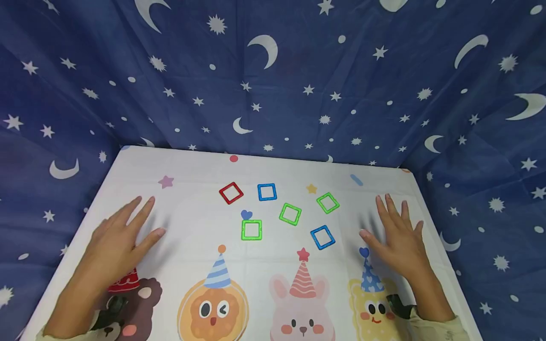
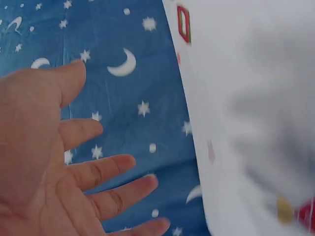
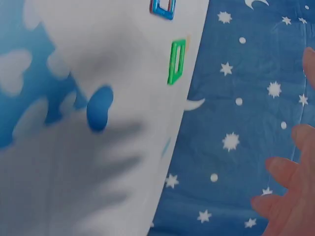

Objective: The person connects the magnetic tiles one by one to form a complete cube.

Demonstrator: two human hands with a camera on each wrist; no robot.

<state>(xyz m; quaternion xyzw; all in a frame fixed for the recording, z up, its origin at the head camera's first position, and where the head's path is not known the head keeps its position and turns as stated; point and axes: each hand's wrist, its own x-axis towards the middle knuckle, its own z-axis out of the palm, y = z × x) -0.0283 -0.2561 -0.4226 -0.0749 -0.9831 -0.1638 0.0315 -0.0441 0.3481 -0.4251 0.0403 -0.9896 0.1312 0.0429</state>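
Dark blue moon-and-star cloth (image 1: 294, 61) backs a white cartoon-printed tabletop (image 1: 192, 168). Over it, the left hand (image 1: 116, 237) and right hand (image 1: 401, 244) are spread wide, gripping nothing. Between them lie small plastic-looking square frames (image 1: 251, 238): one red, two blue, three green; lifting one well probably means lightly pinching opposite edges.

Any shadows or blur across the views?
Head view: red square frame sharp, soft shadows beside left hand and right hand; left wrist: broad grey shadow on white tablecloth, printed red hat blurred; right wrist: finger-like shadows on the tablecloth, printed blue heart out of focus.
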